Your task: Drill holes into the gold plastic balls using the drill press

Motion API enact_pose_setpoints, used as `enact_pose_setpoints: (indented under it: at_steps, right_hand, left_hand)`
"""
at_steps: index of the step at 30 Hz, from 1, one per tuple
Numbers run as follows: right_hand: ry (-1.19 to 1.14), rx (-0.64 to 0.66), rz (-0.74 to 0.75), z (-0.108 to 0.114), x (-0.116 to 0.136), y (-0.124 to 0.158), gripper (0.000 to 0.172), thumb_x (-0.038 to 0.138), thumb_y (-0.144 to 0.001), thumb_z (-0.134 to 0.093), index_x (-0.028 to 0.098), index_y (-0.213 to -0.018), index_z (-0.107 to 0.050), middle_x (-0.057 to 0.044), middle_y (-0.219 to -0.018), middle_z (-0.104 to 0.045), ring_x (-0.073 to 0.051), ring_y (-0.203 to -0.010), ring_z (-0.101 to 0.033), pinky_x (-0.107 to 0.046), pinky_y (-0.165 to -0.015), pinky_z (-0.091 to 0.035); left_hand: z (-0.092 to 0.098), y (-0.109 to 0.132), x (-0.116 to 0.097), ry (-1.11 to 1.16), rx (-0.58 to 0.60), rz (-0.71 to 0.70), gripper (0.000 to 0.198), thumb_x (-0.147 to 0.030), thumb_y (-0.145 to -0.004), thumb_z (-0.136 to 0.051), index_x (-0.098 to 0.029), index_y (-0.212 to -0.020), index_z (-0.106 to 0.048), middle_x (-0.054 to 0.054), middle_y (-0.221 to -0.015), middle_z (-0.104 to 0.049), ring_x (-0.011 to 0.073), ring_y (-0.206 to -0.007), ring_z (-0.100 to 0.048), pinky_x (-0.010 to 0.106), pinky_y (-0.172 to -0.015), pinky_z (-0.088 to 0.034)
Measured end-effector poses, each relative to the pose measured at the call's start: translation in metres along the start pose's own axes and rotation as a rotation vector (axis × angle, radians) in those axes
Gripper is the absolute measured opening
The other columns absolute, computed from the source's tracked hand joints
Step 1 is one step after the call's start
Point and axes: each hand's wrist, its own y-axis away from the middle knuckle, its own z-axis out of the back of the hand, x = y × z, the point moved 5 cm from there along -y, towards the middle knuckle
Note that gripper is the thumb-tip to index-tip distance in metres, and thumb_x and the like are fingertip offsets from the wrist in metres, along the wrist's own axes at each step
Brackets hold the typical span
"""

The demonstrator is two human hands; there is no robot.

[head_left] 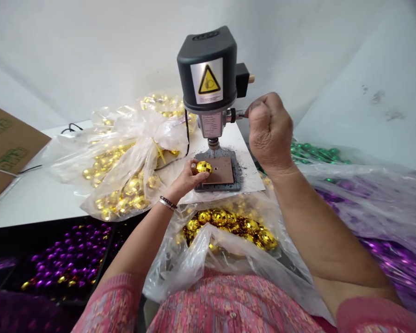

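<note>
My left hand [190, 176] is closed around a shiny gold faceted ball [204, 167], which it holds at the left side of a brown board [225, 172]. The board lies on the base of a small bench drill press [208, 69], and the chuck [213, 142] hangs above it, right of the ball. My right hand [268, 129] makes a fist at the right of the machine, wrapped around the end of its feed lever [241, 114]. Most of the grip is hidden by the fingers.
A clear bag of gold balls [229, 222] lies open in front of me. More bagged gold balls [125, 185] cover the table at left, beside a cardboard box [10, 148]. Purple balls [72, 254] sit low at left; green balls [315, 152] and purple bags [395, 259] are at right.
</note>
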Motion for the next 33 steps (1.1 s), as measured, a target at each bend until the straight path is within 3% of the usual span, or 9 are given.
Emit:
enact_pose_setpoints:
  at_steps: [7,12,17,23,33]
  right_hand:
    - [0.049,0.026,-0.039,0.001,0.005,-0.013,0.031,0.042,-0.098,-0.04,0.022,-0.075,-0.041,0.002,-0.07,-0.051,-0.01,-0.069,-0.052,-0.028,-0.076,-0.045]
    - [0.057,0.045,-0.042,0.001,0.003,-0.014,0.033,0.045,-0.1,-0.04,0.022,-0.075,-0.04,0.001,-0.068,-0.045,-0.01,-0.07,-0.052,-0.028,-0.076,-0.047]
    - [0.064,0.038,-0.06,0.001,0.002,-0.013,0.033,0.043,-0.099,-0.043,0.022,-0.074,-0.04,0.001,-0.066,-0.043,-0.011,-0.068,-0.049,-0.029,-0.075,-0.047]
    - [0.006,0.053,-0.01,0.002,0.002,-0.01,0.039,0.052,-0.101,-0.035,0.023,-0.079,-0.046,0.001,-0.068,-0.048,-0.01,-0.072,-0.055,-0.027,-0.078,-0.05]
    - [0.03,0.05,0.015,0.003,-0.007,0.014,0.027,0.039,-0.098,-0.045,0.021,-0.079,-0.049,0.003,-0.068,-0.051,-0.008,-0.065,-0.049,-0.026,-0.07,-0.045]
  left_hand:
    - [-0.01,-0.029,-0.005,-0.262,-0.067,-0.006,0.058,-0.029,-0.078,-0.076,-0.013,-0.13,-0.054,0.0,-0.077,-0.063,0.0111,-0.06,-0.058,0.025,-0.059,-0.046]
    - [-0.008,-0.036,-0.01,-0.489,-0.103,-0.061,0.062,-0.031,-0.074,-0.08,-0.016,-0.13,-0.06,0.005,-0.095,-0.071,0.0167,-0.081,-0.064,0.029,-0.074,-0.051]
    - [-0.018,-0.037,-0.019,-0.603,-0.061,-0.129,0.063,-0.029,-0.071,-0.08,-0.015,-0.131,-0.064,0.007,-0.109,-0.074,0.0204,-0.093,-0.066,0.032,-0.086,-0.052]
    - [-0.029,-0.039,-0.012,-0.596,-0.038,-0.13,0.072,-0.026,-0.071,-0.079,-0.016,-0.14,-0.061,0.008,-0.117,-0.075,0.0241,-0.104,-0.068,0.034,-0.094,-0.054]
    - [-0.032,-0.033,-0.01,-0.514,-0.059,-0.105,0.076,-0.025,-0.071,-0.08,-0.014,-0.143,-0.059,0.007,-0.116,-0.075,0.0237,-0.103,-0.068,0.035,-0.096,-0.054]
